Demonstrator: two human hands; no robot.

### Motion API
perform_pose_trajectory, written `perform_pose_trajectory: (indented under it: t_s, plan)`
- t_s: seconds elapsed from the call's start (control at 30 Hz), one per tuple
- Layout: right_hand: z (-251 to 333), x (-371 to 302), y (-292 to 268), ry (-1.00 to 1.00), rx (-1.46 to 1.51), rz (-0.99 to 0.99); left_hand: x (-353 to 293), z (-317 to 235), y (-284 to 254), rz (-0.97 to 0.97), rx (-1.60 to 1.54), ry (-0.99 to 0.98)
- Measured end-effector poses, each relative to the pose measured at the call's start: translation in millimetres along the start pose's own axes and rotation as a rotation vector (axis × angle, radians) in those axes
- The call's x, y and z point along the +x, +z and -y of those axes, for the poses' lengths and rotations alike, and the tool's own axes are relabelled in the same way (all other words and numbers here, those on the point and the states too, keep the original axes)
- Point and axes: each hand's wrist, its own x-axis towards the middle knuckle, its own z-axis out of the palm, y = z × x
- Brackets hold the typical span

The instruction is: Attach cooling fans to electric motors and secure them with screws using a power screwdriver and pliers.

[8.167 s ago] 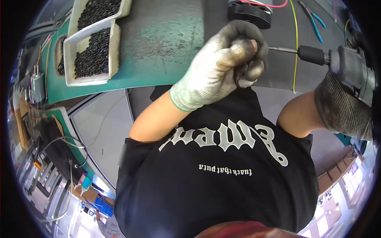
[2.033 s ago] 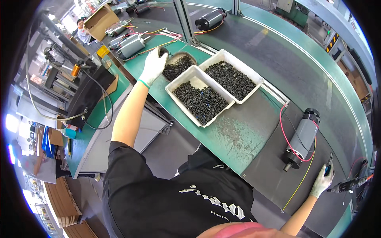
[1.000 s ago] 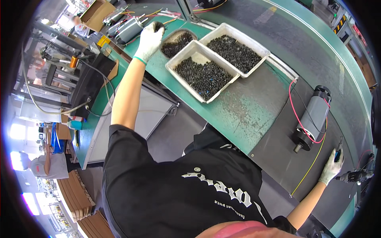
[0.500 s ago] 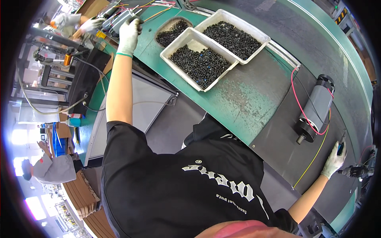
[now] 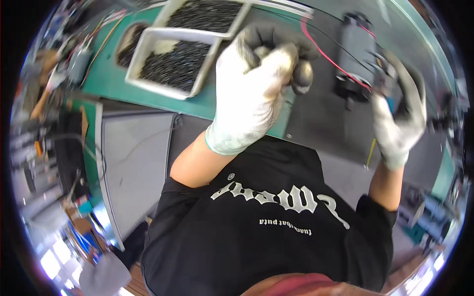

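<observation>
My left hand (image 5: 252, 93), in a white glove with dark grey fingertips, is raised close to the camera over the bench edge. Its fingers are curled into a fist, and whatever may be inside is hidden. My right hand (image 5: 397, 118), also gloved, is at the right with its fingers spread. It reaches the near end of a black motor (image 5: 358, 47) lying on a dark mat (image 5: 321, 118). A red wire (image 5: 321, 47) runs from the motor. The picture is blurred by motion.
Two white trays of small black screws sit on the green bench (image 5: 108, 84), the nearer tray (image 5: 148, 84) left of my fist and the farther tray (image 5: 237, 24) behind it. A small round dish (image 5: 123, 42) lies beside them. Cables and tools crowd the far left.
My left hand has come back from the far left of the bench and is now a fist near the camera. My right hand has moved up to the motor.
</observation>
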Motion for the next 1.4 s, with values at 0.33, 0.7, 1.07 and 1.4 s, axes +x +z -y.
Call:
perform_pose_trajectory:
  t_s: [0.33,0.7,1.07,1.4]
  plan:
    - [13,5,-17,-0.152,-0.293,-0.054,11,15,31,0.091,-0.004,-0.014]
    - [8,2,-20,-0.149,-0.314,-0.007,8,22,31,0.081,0.222,0.067]
    - [-11,1,-24,-0.062,-0.311,0.086,20,39,41,0.071,0.307,0.062]
    - [-17,-6,-30,-0.096,-0.335,0.04,22,50,48,0.046,0.217,0.062]
